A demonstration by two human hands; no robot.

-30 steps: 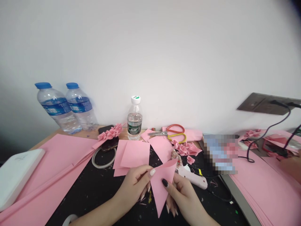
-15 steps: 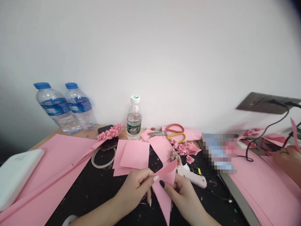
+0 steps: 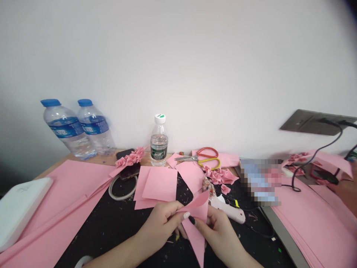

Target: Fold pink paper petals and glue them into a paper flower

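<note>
Between my hands is a piece of pink paper (image 3: 196,232), folded over itself and tapering to a point at the bottom. My left hand (image 3: 163,223) pinches its left side with thumb and fingers. On the right side, my right hand (image 3: 216,229) grips the same paper, its thumb close to the left one. Just behind my right hand lies a pale pink glue gun (image 3: 228,211). Pink paper squares (image 3: 161,183) are stacked beyond my left hand. Small folded paper flowers (image 3: 220,174) cluster near the scissors (image 3: 199,158) with red and yellow handles.
A water bottle (image 3: 158,143) stands by the wall, with two larger bottles (image 3: 64,128) at the left. Left are a tape roll (image 3: 111,190), a phone (image 3: 130,170), large pink sheets (image 3: 80,175) and a white box (image 3: 23,208). Another person's hand (image 3: 346,191) works at the right, near cables (image 3: 315,152).
My hands stay nearly in place on the folded paper; my left fingers shift slightly beneath it. At the right, the other person's hand and pink paper have moved.
</note>
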